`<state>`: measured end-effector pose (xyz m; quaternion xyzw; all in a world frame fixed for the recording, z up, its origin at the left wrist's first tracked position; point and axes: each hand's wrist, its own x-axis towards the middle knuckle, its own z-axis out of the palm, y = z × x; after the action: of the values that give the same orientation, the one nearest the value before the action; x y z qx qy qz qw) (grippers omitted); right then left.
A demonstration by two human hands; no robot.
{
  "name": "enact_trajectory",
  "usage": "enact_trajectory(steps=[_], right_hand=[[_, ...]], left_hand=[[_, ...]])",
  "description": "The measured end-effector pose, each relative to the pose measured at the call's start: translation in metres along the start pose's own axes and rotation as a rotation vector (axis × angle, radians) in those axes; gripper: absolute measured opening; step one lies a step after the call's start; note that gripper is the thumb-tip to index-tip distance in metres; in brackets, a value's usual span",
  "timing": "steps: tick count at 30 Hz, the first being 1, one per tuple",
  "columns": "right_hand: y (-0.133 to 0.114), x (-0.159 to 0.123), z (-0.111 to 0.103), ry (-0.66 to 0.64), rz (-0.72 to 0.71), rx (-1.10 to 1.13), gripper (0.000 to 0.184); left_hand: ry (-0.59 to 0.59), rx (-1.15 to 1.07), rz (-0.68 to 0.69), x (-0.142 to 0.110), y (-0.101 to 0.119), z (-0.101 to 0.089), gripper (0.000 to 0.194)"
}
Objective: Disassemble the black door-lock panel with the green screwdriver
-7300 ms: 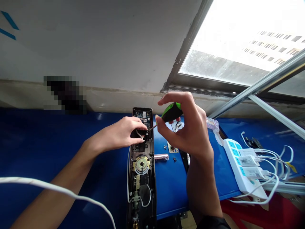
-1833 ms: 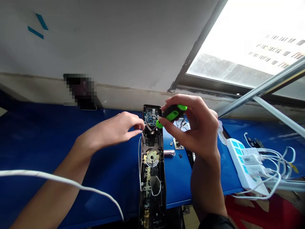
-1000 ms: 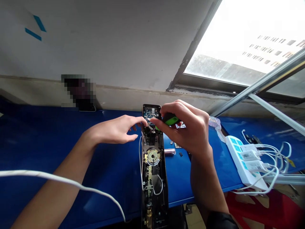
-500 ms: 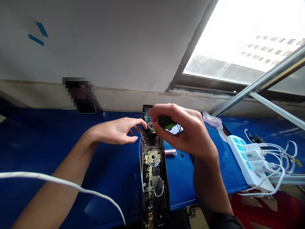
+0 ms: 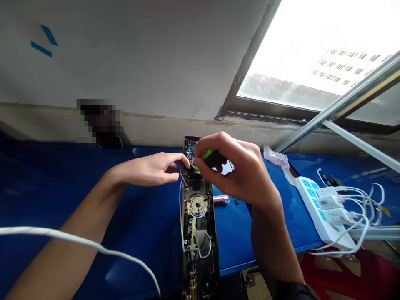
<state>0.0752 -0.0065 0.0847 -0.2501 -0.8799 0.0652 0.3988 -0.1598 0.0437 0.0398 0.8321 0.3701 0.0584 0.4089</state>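
Observation:
My right hand [image 5: 240,166] is closed around a green and black screwdriver [image 5: 215,158], its tip angled down at the upper part of an opened lock body [image 5: 197,204]. My fingers hide where the tip meets it. The long, narrow black housing shows a blue circuit board [image 5: 189,150] at its far end, a round metal hub mid-length and a brass-coloured part near me. From the left, my left hand [image 5: 159,168] reaches in with its index fingertip at the housing's edge, thumb apart from it. Thin wires [image 5: 181,208] run beside and under those fingers.
Small black screws [image 5: 236,202] lie on the blue tabletop [image 5: 233,233] right of the housing, near a pinkish wrapped cylinder [image 5: 221,200]. A white power strip [image 5: 315,208] with plugged chargers sits further right. A white cable [image 5: 103,250] crosses over my left forearm.
The screwdriver has turned in my right hand, showing more green on top. My left hand stays at the housing's edge. The whole view has shifted slightly.

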Motion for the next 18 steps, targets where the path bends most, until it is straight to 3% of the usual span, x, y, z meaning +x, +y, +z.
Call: enact_trajectory(steps=[5, 11, 18], right_hand=[[-0.001, -0.002, -0.004, -0.063, 0.018, 0.072, 0.029], [0.002, -0.005, 0.006, 0.116, 0.044, -0.111, 0.013], [0.002, -0.002, 0.008, 0.077, 0.035, -0.03, 0.008]], left_hand=[[0.034, 0.004, -0.053, 0.002, -0.002, 0.001, 0.039], [0.079, 0.015, -0.074, 0.003, 0.003, 0.003, 0.032], [0.203, -0.042, -0.124, 0.012, -0.001, 0.011, 0.029]])
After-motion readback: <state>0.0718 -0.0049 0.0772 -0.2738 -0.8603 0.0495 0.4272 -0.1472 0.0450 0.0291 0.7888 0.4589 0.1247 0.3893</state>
